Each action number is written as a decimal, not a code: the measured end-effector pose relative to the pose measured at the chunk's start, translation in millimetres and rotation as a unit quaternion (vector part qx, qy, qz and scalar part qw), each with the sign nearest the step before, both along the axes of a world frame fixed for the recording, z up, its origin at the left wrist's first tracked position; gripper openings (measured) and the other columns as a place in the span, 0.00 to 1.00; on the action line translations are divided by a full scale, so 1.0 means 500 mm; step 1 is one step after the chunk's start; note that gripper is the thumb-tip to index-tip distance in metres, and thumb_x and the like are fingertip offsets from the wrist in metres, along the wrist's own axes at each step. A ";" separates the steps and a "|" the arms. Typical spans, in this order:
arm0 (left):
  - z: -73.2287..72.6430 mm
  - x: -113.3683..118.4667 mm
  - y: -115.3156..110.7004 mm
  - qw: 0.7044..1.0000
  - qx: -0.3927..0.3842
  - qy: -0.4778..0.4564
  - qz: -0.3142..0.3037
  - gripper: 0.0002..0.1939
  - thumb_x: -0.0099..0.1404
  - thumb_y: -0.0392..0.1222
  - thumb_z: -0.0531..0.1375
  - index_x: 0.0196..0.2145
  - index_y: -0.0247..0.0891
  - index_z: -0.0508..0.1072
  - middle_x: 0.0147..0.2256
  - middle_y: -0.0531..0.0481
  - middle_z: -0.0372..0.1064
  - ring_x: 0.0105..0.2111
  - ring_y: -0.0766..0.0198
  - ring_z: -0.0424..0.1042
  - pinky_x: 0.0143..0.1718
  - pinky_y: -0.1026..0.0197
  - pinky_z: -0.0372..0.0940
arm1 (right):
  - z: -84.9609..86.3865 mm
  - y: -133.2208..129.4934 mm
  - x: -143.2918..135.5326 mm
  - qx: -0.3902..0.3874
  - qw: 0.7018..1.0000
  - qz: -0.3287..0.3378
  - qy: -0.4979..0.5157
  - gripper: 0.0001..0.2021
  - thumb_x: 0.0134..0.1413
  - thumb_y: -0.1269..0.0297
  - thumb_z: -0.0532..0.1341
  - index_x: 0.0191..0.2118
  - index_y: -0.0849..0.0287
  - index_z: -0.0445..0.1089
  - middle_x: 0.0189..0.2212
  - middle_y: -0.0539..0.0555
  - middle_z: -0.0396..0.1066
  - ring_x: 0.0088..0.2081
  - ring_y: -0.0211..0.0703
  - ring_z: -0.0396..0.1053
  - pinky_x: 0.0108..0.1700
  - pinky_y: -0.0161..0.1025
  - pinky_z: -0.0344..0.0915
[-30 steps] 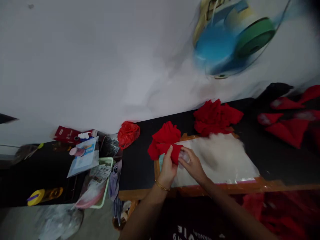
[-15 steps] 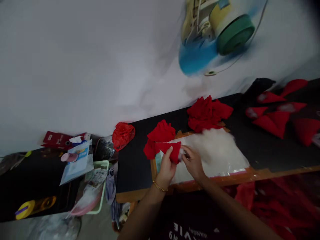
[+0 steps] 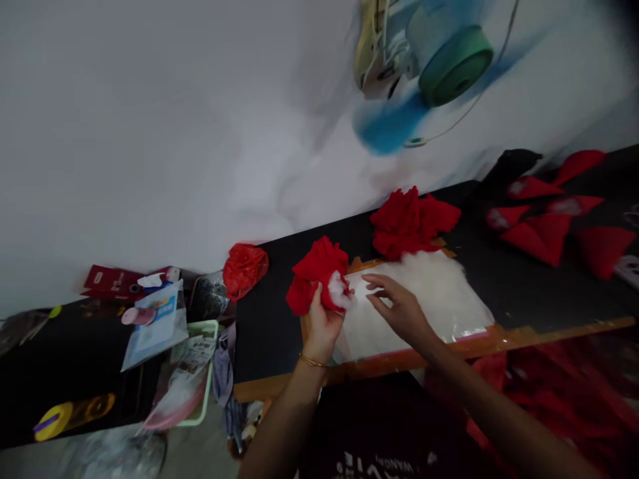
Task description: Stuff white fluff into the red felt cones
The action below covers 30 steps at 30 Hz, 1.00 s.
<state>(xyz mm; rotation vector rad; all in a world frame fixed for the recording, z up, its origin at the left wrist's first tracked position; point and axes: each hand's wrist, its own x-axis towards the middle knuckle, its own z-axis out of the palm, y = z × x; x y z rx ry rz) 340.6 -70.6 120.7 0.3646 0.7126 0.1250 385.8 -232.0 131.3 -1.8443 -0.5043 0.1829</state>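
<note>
My left hand (image 3: 323, 326) grips a red cloth piece (image 3: 327, 301), its mouth turned toward the right. White stuffing (image 3: 338, 289) bulges out of that mouth. Just to the right, my right hand (image 3: 398, 309) hovers over a white sheet (image 3: 367, 339) with its fingers apart and nothing between them. A heap of fluffy white fibre (image 3: 436, 286) lies on the sheet beyond this hand. Directly behind the held piece is a small pile of red cloth (image 3: 319, 258), partly hidden by it. A larger red cloth pile (image 3: 412, 223) rests at the back of the table.
Several red cones (image 3: 542, 237), some with white ends, lie on the black table's (image 3: 529, 299) right. A fan (image 3: 429, 73) with blurred blades hangs above. A red plastic bag (image 3: 244, 269) sits at the left corner. Below left is a green-rimmed basket (image 3: 204, 392).
My right hand has come away from the cloth piece's mouth and moved right, its fingers opening. My left hand has turned the piece, so more white stuffing shows.
</note>
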 end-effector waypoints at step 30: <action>0.011 -0.063 -0.037 0.998 0.054 0.024 -0.006 0.11 0.64 0.45 0.64 0.42 0.38 0.79 0.40 0.46 0.81 0.39 0.60 0.79 0.40 0.63 0.71 | -0.051 0.055 -0.071 -0.217 0.946 0.048 -0.237 0.13 0.65 0.70 0.55 0.47 0.58 0.77 0.33 0.58 0.78 0.37 0.50 0.72 0.40 0.43 0.69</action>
